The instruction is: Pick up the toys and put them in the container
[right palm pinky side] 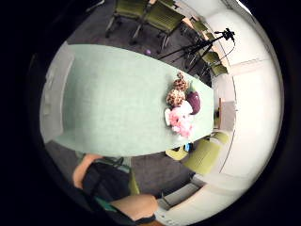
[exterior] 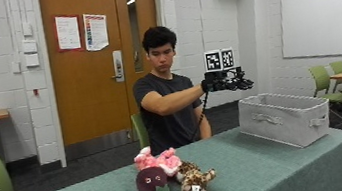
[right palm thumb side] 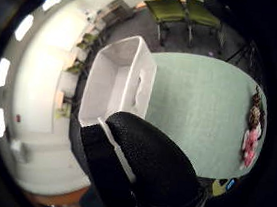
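Outside view: you're seated behind a long counter (exterior: 268, 162) w/ a green cloth, in a room w/ white block walls, a wooden door, a whiteboard and green chairs.

Toys sit in a tight cluster near the counter's front edge: pink plush (exterior: 158, 160) at the back, purple plush (exterior: 151, 183) w/ a green leaf in front of it, spotted leopard plush (exterior: 193, 177) just beside, all touching or nearly so. Leopard lies w/ its long axis across the counter, head end toward the purple one. From the little finger side palm view the same three lie together close to one long edge of the cloth.

Grey fabric container (exterior: 283, 117) stands upright at the counter's far end, long axis running along it, open side up, handle cut-out on the near wall; it looks empty in the thumb side palm view.

Your gloved right hand (exterior: 225, 83) is raised in the air near chest height, between toys and container, well apart from the toys. Fingers look loosely curled, holding nothing.
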Demonstrator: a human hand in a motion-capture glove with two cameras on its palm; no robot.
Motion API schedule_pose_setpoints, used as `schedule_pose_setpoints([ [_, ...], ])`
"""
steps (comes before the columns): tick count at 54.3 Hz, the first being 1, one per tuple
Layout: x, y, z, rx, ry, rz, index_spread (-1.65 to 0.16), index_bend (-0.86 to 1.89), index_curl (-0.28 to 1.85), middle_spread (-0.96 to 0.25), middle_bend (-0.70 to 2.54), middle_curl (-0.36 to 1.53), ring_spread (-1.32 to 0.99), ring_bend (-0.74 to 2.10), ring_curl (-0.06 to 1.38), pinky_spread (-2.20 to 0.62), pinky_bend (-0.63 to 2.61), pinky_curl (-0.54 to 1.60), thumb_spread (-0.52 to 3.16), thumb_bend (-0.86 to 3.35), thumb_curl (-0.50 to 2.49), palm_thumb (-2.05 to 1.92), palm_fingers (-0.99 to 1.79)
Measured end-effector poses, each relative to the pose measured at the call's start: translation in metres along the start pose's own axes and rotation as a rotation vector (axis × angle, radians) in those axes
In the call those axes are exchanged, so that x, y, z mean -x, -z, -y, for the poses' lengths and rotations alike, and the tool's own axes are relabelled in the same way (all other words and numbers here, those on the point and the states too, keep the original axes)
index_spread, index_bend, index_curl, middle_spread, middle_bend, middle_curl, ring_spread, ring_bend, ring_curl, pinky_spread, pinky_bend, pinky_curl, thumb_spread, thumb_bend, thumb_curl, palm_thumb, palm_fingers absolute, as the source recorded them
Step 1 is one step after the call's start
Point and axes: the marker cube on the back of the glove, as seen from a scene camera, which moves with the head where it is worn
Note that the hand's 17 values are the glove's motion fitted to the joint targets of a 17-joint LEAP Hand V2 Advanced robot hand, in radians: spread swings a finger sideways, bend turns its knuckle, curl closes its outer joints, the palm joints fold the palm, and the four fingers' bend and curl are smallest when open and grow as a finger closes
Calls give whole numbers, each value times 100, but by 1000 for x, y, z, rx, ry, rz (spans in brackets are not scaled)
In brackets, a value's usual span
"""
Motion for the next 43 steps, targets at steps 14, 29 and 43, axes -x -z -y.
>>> schedule_pose_setpoints([
  [14, -1, -1, 3, 8, 9, 7, -22, 15, 12, -6, 23, 15, -18, 25, 10, -3, 52, 19, 89, -12, 0, -18, 8],
  [29, -41, 5, -10, 46, 17, 22, -25, 16, 19, -8, 24, 23, -22, 28, 15, -4, 56, 25, 101, -12, 1, -19, 3],
  [43, -168, 9, -40, 9, -151, 46, -28, 40, 32, -9, 17, 26, -24, 20, 17, -4, 50, 26, 97, -13, 3, -20, 8],
])
